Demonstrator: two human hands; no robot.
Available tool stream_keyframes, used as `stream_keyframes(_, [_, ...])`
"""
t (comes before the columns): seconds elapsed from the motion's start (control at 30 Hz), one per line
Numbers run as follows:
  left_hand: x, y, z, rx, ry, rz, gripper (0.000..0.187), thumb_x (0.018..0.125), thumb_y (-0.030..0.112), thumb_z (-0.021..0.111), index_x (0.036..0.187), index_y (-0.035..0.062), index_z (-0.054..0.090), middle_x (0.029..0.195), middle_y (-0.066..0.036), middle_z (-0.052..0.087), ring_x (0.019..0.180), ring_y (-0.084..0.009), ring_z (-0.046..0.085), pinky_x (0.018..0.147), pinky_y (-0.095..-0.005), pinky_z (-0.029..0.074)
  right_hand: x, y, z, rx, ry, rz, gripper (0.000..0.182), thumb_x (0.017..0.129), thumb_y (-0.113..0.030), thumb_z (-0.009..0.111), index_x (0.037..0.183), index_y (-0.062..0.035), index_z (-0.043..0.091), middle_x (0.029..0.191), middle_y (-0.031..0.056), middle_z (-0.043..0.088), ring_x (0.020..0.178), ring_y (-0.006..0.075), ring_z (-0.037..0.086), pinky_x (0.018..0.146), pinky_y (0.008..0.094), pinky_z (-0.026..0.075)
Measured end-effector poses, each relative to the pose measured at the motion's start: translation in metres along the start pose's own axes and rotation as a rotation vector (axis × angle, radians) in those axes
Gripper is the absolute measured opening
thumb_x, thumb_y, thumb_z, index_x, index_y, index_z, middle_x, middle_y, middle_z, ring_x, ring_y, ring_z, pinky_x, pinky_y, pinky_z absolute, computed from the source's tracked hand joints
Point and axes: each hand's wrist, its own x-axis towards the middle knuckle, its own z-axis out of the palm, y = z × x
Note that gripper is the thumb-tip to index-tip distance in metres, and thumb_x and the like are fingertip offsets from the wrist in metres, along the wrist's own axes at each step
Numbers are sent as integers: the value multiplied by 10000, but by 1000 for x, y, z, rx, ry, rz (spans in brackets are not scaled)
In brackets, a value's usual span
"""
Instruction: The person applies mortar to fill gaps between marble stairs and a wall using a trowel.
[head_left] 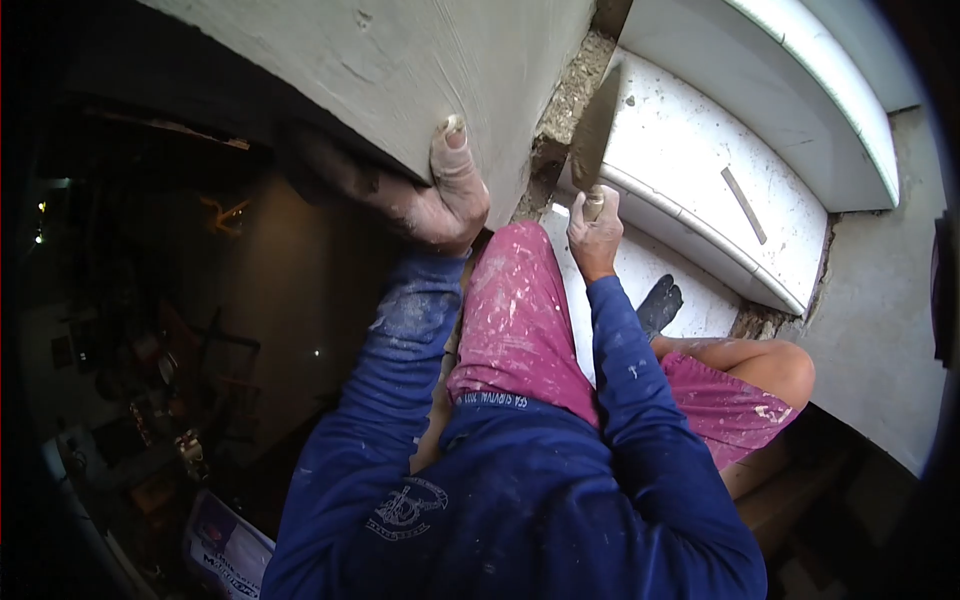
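Observation:
My right hand is closed around the handle of a trowel. Its long blade, dull with grey-brown mortar, points up toward the rough strip beside the white step. At the corner of the grey plastered wall, my left hand grips the edge, thumb pressed on the plastered face and fingers reaching round to the dark side. Those fingers are partly lost in shadow. Pale dust coats both hands.
White tiled steps curve up on the right, with a thin flat strip lying on one. Broken, rough masonry runs between wall and steps. My dark-covered foot rests on the lower white surface. Leftward lies a dark drop with clutter far below.

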Motion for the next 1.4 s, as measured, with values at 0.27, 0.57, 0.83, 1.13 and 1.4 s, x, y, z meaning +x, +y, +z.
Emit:
stream_keyframes(0.27, [-1, 2, 1, -23, 13, -35, 979, 908, 374, 643, 1511, -73, 15, 1522, -333, 110, 1407, -464, 141, 1145, -585, 110, -10, 14, 16, 38, -128, 94, 254, 861, -128, 606, 1086, -71, 503, 847, 260, 641, 772, 470, 634, 667, 519, 494])
stream_keyframes(0.57, [6, 9, 6, 50, -58, -3, 907, 952, 307, 605, 1512, -57, -7, 1528, -293, 60, 1435, -396, 157, 1164, -504, 202, -15, 21, 31, -101, -242, 170, 191, 920, -141, 559, 1071, -43, 495, 835, 263, 634, 778, 473, 625, 673, 511, 492])
stream_keyframes(0.83, [4, 1, 25, 18, -66, 32, 894, 941, 285, 621, 1522, -43, 25, 1514, -288, 129, 1417, -384, 200, 1161, -497, 225, -23, 44, 21, -124, -224, 158, 183, 887, -153, 614, 1036, -63, 556, 790, 239, 643, 753, 445, 648, 657, 486, 514])
stream_keyframes(1.13, [-11, -8, 70, -176, 10, -35, 853, 939, 264, 627, 1526, -30, 83, 1509, -283, 156, 1401, -380, 240, 1145, -494, 272, -47, 71, 9, -151, -305, 337, 177, 839, -175, 649, 936, -41, 586, 780, 249, 647, 767, 451, 643, 647, 488, 499])
stream_keyframes(1.4, [-30, -11, 87, -159, 6, -6, 863, 938, 277, 632, 1525, -30, 79, 1514, -278, 159, 1396, -372, 258, 1137, -487, 291, -65, 104, 7, -157, -424, 372, 165, 799, -104, 607, 944, -24, 607, 798, 255, 652, 776, 446, 645, 686, 481, 510])
